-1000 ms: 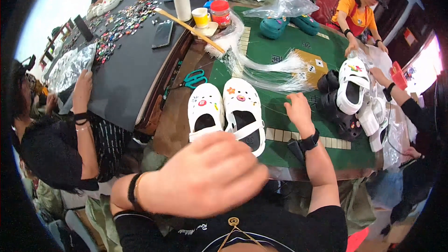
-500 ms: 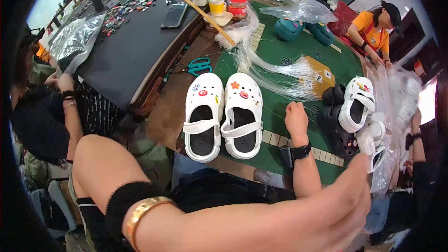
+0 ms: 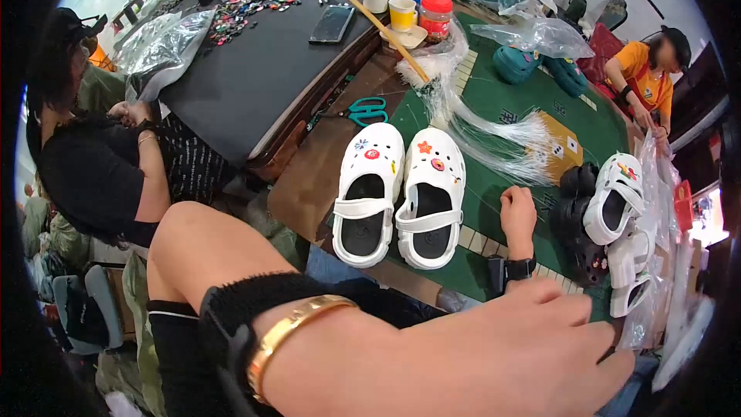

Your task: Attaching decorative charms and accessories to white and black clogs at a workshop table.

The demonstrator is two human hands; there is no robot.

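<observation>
A pair of white clogs (image 3: 367, 208) with black insoles and colourful charms stands side by side on the green game mat. My right hand (image 3: 519, 220), a black watch at its wrist, rests on the mat just right of the clogs, fingers curled in with nothing seen in them. Large in the foreground, my left hand (image 3: 525, 340) reaches across from the lower left, its gold-bangled arm in front of my right forearm. Its fingers are bent and spread apart, holding nothing visible. Whether it touches the right forearm is hidden.
Right of my hands lie more white clogs (image 3: 615, 197), black clogs (image 3: 575, 224) and clear plastic bags. Beyond are scissors (image 3: 367, 111), white plastic strands (image 3: 494, 135), a red-lidded jar (image 3: 436, 15), a yellow cup (image 3: 401, 14) and teal clogs (image 3: 517, 64). Two people sit left and far right.
My left hand has turned and come closer, its fingers now spread. The view has shifted, so the table things sit further right. My right hand stays on the mat.
</observation>
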